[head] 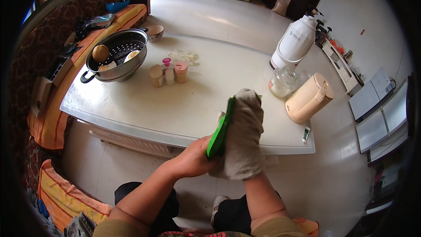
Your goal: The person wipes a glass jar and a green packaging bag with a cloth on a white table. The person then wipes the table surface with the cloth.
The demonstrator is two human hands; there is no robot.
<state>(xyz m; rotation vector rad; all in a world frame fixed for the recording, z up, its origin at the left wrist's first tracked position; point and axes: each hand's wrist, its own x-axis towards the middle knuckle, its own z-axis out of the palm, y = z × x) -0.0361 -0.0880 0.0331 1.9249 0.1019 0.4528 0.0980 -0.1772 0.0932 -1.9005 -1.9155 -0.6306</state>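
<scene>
My left hand (195,158) grips the lower edge of a bright green flat object (220,135), seen nearly edge-on, so its kind is unclear. A grey-brown cloth (245,135) covers my right hand up to the wrist and lies against the right side of the green object. The fingers of my right hand are hidden under this cloth. Both hands are held up over the near edge of the table (194,115). Behind the green object, a small pale thing (220,115) shows in part.
At the table's left stand a steamer pot (115,56) holding round food, a patterned bowl (154,33) and several small jars (169,75). At its right are a white vacuum flask (293,41), a glass jar (283,81), a beige electric kettle (309,98) and a small tube (306,134).
</scene>
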